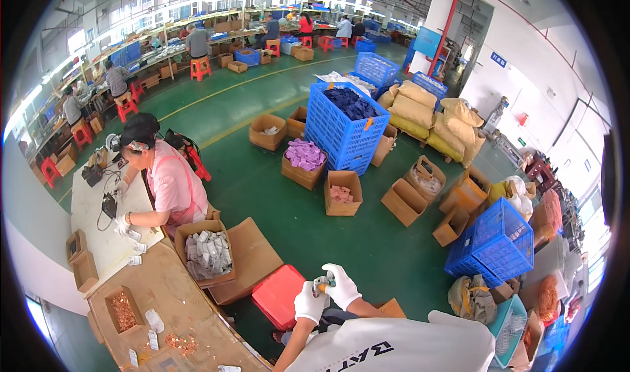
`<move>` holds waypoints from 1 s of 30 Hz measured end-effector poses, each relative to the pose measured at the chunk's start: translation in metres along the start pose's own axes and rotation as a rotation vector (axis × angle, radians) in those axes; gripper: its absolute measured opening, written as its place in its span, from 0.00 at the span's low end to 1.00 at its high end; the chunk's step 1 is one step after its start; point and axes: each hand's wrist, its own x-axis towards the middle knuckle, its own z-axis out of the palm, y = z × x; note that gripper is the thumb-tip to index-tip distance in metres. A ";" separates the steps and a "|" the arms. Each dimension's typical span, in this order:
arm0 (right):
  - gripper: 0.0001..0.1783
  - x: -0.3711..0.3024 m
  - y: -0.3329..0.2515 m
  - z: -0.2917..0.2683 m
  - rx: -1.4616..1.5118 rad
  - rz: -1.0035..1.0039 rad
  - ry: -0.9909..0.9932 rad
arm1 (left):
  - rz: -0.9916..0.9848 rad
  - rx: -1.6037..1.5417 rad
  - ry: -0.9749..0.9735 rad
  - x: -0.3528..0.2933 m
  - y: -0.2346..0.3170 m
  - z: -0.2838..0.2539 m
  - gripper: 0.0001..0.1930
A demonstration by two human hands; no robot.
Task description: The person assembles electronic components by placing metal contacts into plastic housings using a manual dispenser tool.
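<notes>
Both my hands wear white gloves and meet in front of me, just past the red stool. My left hand (309, 304) is closed around a small grey piece with an orange-brown part (321, 285), too small to name. My right hand (342, 288) closes on the same piece from the other side, its fingers bent over the top. To my left, the brown workbench (190, 303) carries an open carton of copper-coloured small parts (123, 310). A loose heap of copper-coloured bits (180, 344) and several white tags lie beside it.
A carton of grey-white packets (209, 254) stands against the bench, near the red stool (281, 297). A co-worker in pink (174, 182) handles a black device at the white table (92, 205). Blue crates (492, 244), cartons and sacks (413, 106) stand on the green floor.
</notes>
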 end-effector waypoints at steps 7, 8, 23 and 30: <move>0.13 0.016 0.040 -0.021 0.180 0.145 -0.408 | -0.085 0.126 -0.016 0.000 0.017 0.029 0.15; 0.14 0.019 0.043 -0.028 0.130 0.138 -0.437 | -0.057 0.163 -0.052 0.002 0.019 0.035 0.15; 0.21 0.105 0.099 -0.129 0.123 0.088 -0.574 | -0.096 -0.033 -0.177 0.090 0.053 0.121 0.15; 0.25 0.076 0.078 -0.130 0.115 -0.075 -0.306 | -0.112 -0.056 -0.119 0.071 0.041 0.114 0.13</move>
